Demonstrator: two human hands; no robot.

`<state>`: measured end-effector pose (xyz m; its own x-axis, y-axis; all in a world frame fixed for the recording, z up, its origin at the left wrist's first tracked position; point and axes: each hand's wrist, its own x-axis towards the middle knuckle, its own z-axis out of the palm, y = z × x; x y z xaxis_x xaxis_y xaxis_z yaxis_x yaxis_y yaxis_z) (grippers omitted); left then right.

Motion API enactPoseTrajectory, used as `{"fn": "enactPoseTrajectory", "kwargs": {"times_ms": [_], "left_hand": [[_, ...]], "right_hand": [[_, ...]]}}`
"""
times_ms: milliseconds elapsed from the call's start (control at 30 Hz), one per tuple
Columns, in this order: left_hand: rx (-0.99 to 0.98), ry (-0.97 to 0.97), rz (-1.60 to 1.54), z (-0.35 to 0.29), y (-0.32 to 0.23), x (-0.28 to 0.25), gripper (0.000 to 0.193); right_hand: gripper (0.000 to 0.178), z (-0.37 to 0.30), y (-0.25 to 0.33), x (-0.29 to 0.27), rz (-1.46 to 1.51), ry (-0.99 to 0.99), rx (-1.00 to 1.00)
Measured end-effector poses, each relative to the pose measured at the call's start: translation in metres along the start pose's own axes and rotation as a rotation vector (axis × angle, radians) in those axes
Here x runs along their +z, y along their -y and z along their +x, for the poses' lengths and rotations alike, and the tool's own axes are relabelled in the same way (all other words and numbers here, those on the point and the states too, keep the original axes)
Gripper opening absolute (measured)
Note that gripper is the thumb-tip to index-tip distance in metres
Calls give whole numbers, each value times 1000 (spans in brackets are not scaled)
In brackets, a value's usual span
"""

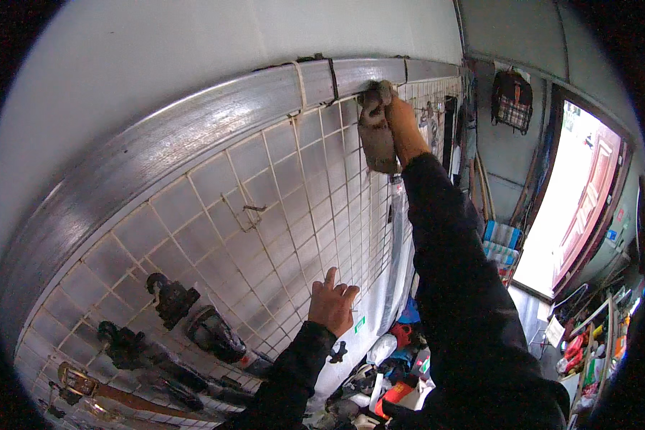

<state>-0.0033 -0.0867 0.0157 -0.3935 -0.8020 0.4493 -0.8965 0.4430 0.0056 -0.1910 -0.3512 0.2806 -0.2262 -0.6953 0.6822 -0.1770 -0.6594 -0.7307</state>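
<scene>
High on a white wire grid panel (pixel 269 183), my right hand (pixel 404 123) is closed at the top of a brownish-grey, worn thing with a hook-shaped upper part (pixel 378 140). It hangs against the grid just below the silver metal rail (pixel 193 118); I cannot make out its exact kind. Lower down, my left hand (pixel 331 307) rests by the mesh, index finger stretched up and the others loosely bent, with nothing visible in it. A small wire hook (pixel 253 209) hangs on the grid between the rail and my left hand.
Dark hooked tools (pixel 172 301) and a brown strap with a buckle (pixel 82 383) hang at lower left. A heap of mixed items (pixel 390 376) lies below my arms. To the right are an open doorway (pixel 562 193), a hanging plaid bag (pixel 512 100) and a cluttered shelf (pixel 595 351).
</scene>
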Motion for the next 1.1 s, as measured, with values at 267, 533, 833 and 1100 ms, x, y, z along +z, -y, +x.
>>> {"fn": "enactPoseTrajectory", "kwargs": {"times_ms": [267,533,833,1100], "left_hand": [[8,-57,9,2,8,6,39],[8,-9,52,1,5,2,39],[-10,23,69,1,4,3,39],[-3,-31,13,2,3,5,44]], "right_hand": [[24,-50,-9,-27,359,102,-170],[19,-36,-4,-19,274,-208,-204],[20,-47,-8,-34,-468,-68,-344],[22,-49,-32,-47,-33,-258,-50]]}}
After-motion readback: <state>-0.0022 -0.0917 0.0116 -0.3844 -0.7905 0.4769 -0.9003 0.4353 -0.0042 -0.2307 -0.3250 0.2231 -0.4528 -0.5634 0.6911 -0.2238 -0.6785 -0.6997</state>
